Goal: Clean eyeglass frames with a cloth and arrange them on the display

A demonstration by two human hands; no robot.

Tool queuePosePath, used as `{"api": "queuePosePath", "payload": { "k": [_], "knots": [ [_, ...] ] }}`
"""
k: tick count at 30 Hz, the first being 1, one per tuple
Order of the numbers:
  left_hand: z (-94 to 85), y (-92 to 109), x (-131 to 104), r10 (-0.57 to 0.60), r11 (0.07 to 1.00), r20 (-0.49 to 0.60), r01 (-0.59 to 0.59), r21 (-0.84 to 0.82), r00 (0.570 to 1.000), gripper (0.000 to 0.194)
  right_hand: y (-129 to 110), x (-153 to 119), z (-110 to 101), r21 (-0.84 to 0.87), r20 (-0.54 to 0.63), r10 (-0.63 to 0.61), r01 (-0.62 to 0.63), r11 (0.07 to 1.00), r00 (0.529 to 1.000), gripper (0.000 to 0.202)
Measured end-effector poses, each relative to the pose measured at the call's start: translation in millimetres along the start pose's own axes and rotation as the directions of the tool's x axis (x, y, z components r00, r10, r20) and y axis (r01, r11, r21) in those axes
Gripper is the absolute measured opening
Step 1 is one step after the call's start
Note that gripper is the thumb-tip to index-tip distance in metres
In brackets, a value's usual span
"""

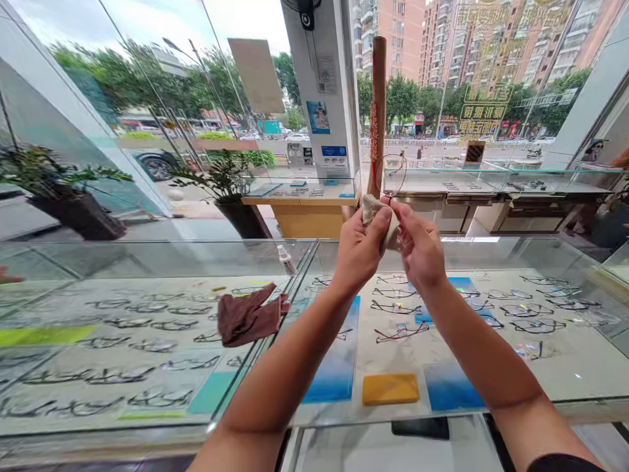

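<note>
Above the glass display counter, both hands meet near the middle of the head view. My left hand (361, 249) is closed on a pale cloth (372, 208), its thumb pressed on top. Beside it on the right, my right hand (423, 248) pinches a thin-rimmed pair of eyeglasses (405, 172) at its lower part, with the cloth's edge touching the fingers. The glasses stick up above the hands, a round rim and a thin temple showing. What part of them the cloth covers is hidden.
A brown cloth (249, 316) and a white spray bottle (285, 259) lie on the glass counter (196, 429). Rows of eyeglasses and an orange case (390, 389) show under the glass. A wooden post (378, 111) rises behind the hands. Potted plants stand at left.
</note>
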State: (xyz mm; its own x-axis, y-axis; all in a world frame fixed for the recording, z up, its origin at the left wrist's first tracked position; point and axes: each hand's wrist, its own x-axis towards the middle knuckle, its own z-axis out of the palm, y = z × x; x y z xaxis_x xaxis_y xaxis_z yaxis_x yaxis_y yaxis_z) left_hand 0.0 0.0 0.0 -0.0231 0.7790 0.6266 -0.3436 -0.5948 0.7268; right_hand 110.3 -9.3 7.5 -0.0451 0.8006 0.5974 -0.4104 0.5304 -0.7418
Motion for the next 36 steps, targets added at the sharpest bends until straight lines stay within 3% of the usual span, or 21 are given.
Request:
{"api": "queuePosePath", "payload": {
  "k": [4,13,19,25,28,31,36],
  "knots": [
    [-1.6,0.5,4.7,-0.003,1.0,0.104,0.001,0.016,0.995,0.053,-7.1,3.1,-7.4,-0.035,-0.032,-0.031,0.03,0.999,0.999,0.026],
    [-7.3,9.5,4.0,-0.156,0.987,0.311,0.163,0.005,0.938,0.05,-7.7,9.7,-17.1,-0.013,-0.089,0.042,-0.043,0.999,0.995,0.021],
    [-5.5,8.7,3.3,-0.101,0.994,0.241,0.089,0.059,0.965,0.055,-5.9,8.8,-13.3,-0.051,-0.108,0.09,-0.096,0.994,0.99,0.028],
    [1.1,3.7,-0.4,0.037,0.998,0.107,-0.043,0.051,0.994,0.053,-7.6,2.8,-5.8,-0.056,-0.025,0.068,-0.07,0.996,0.997,0.033],
    [3.0,4.0,-1.8,0.069,0.996,0.054,-0.071,0.047,0.996,0.054,-8.6,1.8,-4.1,-0.055,-0.006,0.014,-0.014,0.998,1.0,0.024],
    [0.5,4.3,0.5,0.007,0.997,0.103,-0.014,0.075,0.995,0.06,-7.8,3.7,-6.1,-0.032,-0.009,-0.055,0.054,0.998,0.998,0.013],
    [-11.6,0.3,10.0,-0.041,0.99,0.207,0.012,0.139,0.978,0.068,-8.7,9.5,-14.5,-0.051,-0.053,0.004,-0.006,0.999,0.999,0.019]
  ]
}}
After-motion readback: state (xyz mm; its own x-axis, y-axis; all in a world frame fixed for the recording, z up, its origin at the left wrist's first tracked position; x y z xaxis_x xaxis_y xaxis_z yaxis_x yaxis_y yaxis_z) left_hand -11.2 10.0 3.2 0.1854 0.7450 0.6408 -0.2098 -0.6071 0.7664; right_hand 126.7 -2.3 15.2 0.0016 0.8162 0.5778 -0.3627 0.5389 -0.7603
